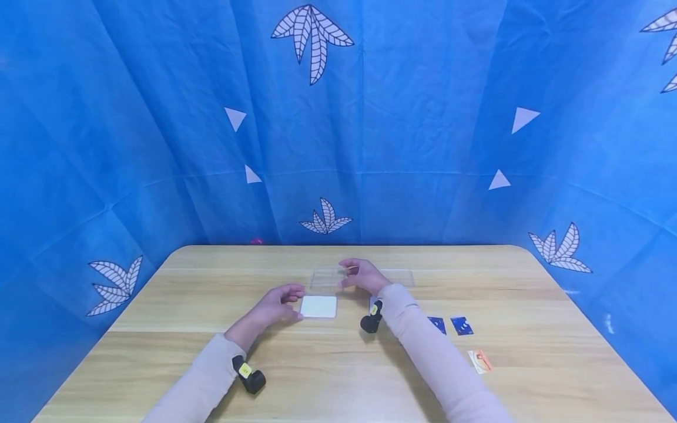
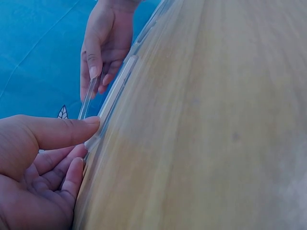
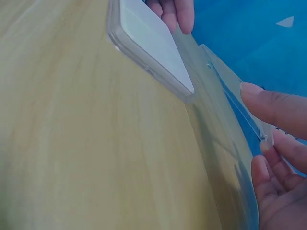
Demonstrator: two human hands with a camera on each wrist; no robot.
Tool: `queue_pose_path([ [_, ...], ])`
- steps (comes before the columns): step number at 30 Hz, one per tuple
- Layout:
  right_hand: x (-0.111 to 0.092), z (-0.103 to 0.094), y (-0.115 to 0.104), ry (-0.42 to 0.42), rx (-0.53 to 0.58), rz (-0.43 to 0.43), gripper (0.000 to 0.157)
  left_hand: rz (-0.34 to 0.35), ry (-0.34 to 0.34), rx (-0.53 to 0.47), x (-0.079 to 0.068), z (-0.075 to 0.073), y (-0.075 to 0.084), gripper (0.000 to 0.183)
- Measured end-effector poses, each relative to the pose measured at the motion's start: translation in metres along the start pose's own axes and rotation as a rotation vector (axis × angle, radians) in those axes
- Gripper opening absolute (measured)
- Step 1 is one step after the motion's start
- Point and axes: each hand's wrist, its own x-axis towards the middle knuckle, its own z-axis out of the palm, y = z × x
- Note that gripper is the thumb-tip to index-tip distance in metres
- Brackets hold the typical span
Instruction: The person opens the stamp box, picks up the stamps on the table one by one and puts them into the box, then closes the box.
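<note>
A white card in a clear flat case (image 1: 318,306) lies on the table, and its thick transparent rim shows in the right wrist view. My left hand (image 1: 275,304) is at the case's left end. Its thumb (image 2: 67,132) touches a corner, while the other fingers are loosely bent beside it. Just beyond the case, my right hand (image 1: 362,275) pinches a clear plastic cover (image 3: 235,96) between thumb and fingers. The cover is tilted, raised over the table. Its outline is faint in the head view.
Another clear plastic piece (image 1: 398,277) lies right of my right hand. Under that wrist a pale rectangular item (image 1: 372,303) is partly hidden. Two blue cards, one beside the sleeve (image 1: 437,324) and one further right (image 1: 462,326), and an orange-white card (image 1: 480,361) lie on the right.
</note>
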Motion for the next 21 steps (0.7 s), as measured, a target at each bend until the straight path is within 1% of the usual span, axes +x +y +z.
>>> queue_pose_path([
  [6,0.0043,0.0048,0.0000,0.012,0.042,0.012,0.062,0.004,0.005,-0.027,-0.0004,-0.0009,-0.0010,0.069],
  [11,0.0044,0.0073,0.0027,0.029,0.034,0.004,0.063,0.002,0.014,-0.035,0.0014,-0.0001,-0.0038,0.067],
  [21,0.0011,0.0098,-0.0013,0.034,0.011,-0.004,0.063,0.003,0.009,-0.034,0.0007,-0.0017,-0.0042,0.065],
])
